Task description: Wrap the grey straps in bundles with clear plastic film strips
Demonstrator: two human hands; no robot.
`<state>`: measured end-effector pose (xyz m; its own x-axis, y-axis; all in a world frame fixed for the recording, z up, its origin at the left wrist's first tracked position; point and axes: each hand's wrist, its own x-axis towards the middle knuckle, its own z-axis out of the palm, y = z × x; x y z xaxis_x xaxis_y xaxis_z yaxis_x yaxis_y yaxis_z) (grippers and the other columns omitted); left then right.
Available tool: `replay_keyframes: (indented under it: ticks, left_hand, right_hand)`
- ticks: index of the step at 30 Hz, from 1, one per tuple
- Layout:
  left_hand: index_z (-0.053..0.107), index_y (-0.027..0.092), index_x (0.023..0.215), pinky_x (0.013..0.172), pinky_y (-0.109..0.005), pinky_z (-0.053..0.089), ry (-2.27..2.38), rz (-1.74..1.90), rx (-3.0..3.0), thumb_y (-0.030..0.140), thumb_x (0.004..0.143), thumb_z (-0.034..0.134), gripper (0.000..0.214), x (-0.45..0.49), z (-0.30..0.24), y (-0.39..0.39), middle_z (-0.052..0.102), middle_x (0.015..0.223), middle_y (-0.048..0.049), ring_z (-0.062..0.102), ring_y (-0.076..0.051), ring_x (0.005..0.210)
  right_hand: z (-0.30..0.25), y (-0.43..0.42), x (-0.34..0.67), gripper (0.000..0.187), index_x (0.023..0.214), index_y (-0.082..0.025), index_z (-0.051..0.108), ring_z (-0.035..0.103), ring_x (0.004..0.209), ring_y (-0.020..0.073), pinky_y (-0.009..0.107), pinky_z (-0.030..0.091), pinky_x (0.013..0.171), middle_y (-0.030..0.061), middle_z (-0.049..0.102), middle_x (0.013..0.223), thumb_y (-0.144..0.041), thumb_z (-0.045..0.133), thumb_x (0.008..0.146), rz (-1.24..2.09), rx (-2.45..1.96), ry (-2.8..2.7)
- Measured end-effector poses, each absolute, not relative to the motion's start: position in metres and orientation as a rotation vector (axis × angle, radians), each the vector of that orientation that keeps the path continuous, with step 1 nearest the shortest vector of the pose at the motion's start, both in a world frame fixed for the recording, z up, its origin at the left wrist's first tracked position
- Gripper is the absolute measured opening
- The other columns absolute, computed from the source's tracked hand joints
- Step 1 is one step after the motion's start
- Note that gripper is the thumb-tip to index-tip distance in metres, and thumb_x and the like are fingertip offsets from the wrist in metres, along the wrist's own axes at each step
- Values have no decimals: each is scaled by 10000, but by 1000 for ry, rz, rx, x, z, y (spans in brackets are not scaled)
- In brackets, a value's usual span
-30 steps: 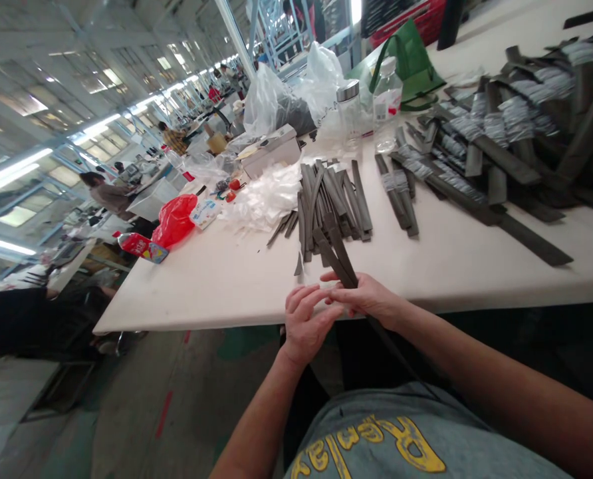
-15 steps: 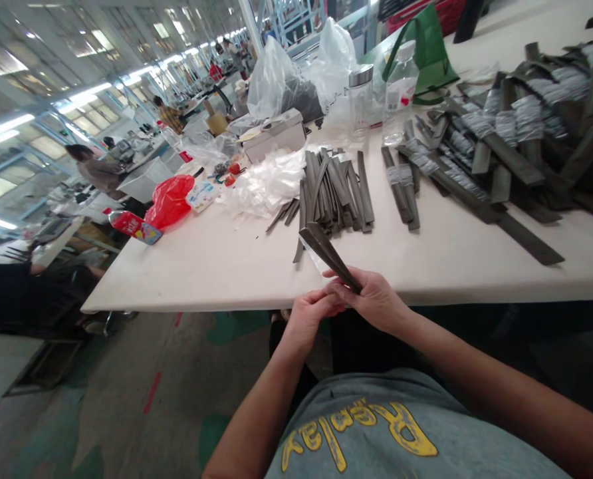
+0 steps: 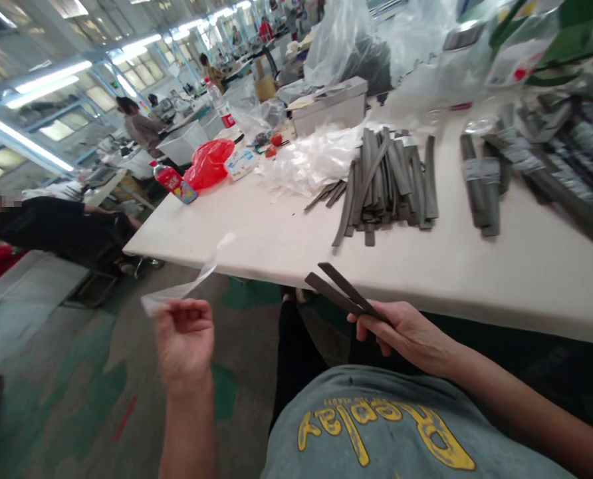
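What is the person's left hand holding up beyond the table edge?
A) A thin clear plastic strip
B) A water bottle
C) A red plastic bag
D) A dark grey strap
A: the left hand has a thin clear plastic strip at its fingers, while the dark grey strap is in the right hand.

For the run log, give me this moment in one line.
left hand: clear plastic strip | right hand: dark grey strips | table: stacked strips

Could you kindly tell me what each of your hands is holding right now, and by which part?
The left hand pinches a clear plastic strip near one end. The right hand grips two dark grey strips by their near ends, with the far ends free.
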<state>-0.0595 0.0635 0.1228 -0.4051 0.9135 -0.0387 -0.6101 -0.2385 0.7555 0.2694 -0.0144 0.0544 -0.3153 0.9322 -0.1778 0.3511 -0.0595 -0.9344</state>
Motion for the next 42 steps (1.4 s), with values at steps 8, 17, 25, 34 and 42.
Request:
replay_keyframes:
  ticks: [8,17,25,34,42]
  left_hand:
    - [660,221,769,781,-265,539,1025,1511,42,282,825,666,82,-2,42,20,716,838,18,671,-108,783]
    - [671,190,792,799,-269,530,940,1446,1,252,744,734,101,16,44,12,728,843,-16,679,-132,801]
    - [665,176,830,792,-280,510,928,1373,165,318,639,815,282,28,33,0,732,867,-37,677,-141,778]
    - [674,158,789,735,-249,493,1012,1460,200,322,610,829,288,14,29,8,719,804,-25,649,-114,717]
    - [708,122,864,766,-279,478,879,1252,466,338,682,781,292,38,40,2,709,856,-66,622,-144,753]
  right_hand:
    - [57,-13,217,402,674,-197,560,525,473,122,222,381,463,-4,576,554,-434,373,940,1387,-1366,-1965]
    - [54,-14,206,309,734,-218,569,550,530,148,237,369,516,3,606,616,-361,388,940,965,-1397,-2243]
    - [56,-8,200,320,807,-207,597,566,553,165,254,367,535,23,620,641,-365,359,951,927,-1414,-2319]
    - [68,-1,217,377,708,-219,557,568,492,153,244,375,484,17,620,583,-431,359,949,1218,-1513,-2249]
    - [66,7,200,383,695,-214,525,591,514,150,242,423,521,1,611,583,-418,322,947,1225,-1459,-2167]
